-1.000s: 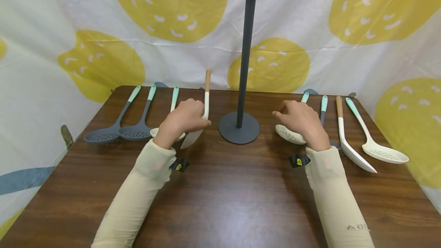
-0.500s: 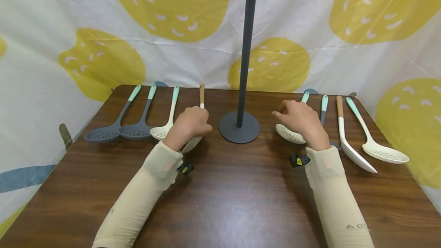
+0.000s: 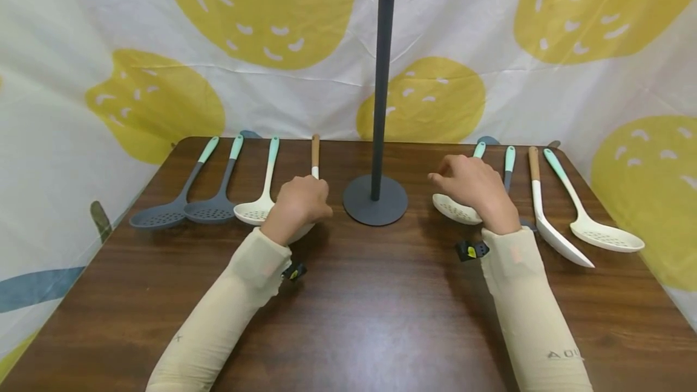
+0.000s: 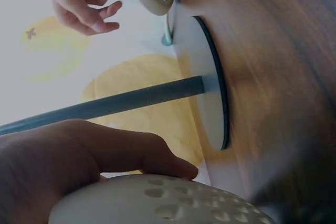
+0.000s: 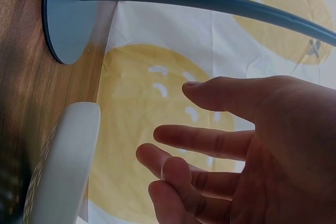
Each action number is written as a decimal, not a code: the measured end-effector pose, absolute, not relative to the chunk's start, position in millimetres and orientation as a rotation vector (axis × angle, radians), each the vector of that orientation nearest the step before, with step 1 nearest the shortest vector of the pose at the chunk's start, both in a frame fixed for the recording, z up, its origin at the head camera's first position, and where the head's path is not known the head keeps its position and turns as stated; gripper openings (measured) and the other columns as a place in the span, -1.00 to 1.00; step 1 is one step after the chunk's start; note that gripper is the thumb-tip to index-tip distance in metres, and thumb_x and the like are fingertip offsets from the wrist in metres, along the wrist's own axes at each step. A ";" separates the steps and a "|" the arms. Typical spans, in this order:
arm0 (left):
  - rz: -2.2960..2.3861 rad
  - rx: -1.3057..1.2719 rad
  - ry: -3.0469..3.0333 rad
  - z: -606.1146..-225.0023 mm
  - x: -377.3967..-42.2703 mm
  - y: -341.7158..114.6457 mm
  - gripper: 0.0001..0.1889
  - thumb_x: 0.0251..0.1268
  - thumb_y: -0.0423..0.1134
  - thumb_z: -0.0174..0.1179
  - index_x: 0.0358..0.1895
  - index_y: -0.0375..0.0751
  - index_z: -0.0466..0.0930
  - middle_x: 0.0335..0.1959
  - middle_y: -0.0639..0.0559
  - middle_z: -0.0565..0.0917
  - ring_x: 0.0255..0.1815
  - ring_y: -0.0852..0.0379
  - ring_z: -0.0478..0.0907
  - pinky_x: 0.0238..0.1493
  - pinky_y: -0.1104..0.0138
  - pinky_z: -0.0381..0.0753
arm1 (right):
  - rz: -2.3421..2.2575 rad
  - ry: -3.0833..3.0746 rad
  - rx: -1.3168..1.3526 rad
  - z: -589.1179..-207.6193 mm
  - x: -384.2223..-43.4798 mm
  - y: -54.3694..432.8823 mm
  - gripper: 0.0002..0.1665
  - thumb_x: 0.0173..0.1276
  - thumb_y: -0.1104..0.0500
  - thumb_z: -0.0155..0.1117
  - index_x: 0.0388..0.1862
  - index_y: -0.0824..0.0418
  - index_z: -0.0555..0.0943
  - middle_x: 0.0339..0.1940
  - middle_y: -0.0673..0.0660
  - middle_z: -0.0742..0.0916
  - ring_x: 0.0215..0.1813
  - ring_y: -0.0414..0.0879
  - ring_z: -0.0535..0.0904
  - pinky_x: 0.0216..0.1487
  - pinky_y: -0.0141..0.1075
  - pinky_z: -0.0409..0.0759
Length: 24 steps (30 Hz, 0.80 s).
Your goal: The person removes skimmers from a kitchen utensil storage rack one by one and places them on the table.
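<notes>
My left hand (image 3: 302, 201) is low over a wooden-handled utensil (image 3: 316, 153) with a white neck, hiding most of its pale head. In the left wrist view a cream perforated head (image 4: 173, 203) sits close to the camera, with one digit touching or just behind its rim. My other left fingers are hidden, so their grip cannot be made out. My right hand (image 3: 474, 183) hovers over a cream skimmer (image 3: 457, 210) with a mint handle; in the right wrist view its fingers are loosely bent, with nothing between them.
A dark stand (image 3: 383, 95) with hooks on top rises from a round base (image 3: 376, 213) between my hands. Left lie two grey skimmers (image 3: 209, 209) and a cream skimmer (image 3: 255, 212). Right are a grey-necked utensil (image 3: 509, 168), a wooden-handled white utensil (image 3: 561, 241) and another cream skimmer (image 3: 607, 235).
My left hand has lowered the wooden-handled utensil to the table, then shifted slightly towards me along it while its handle stays put. My right hand holds its place.
</notes>
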<state>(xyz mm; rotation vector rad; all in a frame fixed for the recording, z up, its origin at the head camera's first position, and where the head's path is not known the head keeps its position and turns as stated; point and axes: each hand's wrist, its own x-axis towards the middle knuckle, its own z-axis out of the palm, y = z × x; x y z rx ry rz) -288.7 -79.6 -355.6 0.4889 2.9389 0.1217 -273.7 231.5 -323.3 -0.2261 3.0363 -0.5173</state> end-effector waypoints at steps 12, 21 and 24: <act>-0.086 0.492 2.831 -358.9 -283.2 -69.1 -0.43 0.34 0.39 0.16 -0.30 -0.09 0.72 -0.20 -0.08 0.75 -0.21 -0.11 0.68 -0.22 0.06 0.67 | -0.518 3.012 -0.289 -324.7 -274.0 229.9 -0.47 0.59 -0.16 0.11 0.22 0.22 0.62 0.15 0.24 0.75 0.07 0.22 0.70 0.02 0.16 0.62; -0.039 0.438 2.792 -353.8 -284.3 -71.0 -0.16 0.27 0.64 -0.11 -0.14 -0.07 0.77 -0.19 -0.09 0.73 -0.17 -0.10 0.66 -0.21 0.13 0.57 | -0.532 3.013 -0.314 -326.1 -274.6 231.6 -0.50 0.60 -0.13 0.12 0.20 0.22 0.63 0.14 0.23 0.76 0.05 0.18 0.71 0.03 0.13 0.63; -0.002 0.420 2.815 -350.7 -285.4 -73.8 -0.09 0.34 0.62 -0.22 0.08 -0.11 0.76 -0.12 -0.14 0.75 -0.16 -0.13 0.68 -0.22 0.12 0.58 | -0.543 3.017 -0.326 -326.7 -274.0 233.0 -0.51 0.60 -0.12 0.11 0.20 0.22 0.63 0.12 0.24 0.76 0.05 0.18 0.71 0.03 0.13 0.63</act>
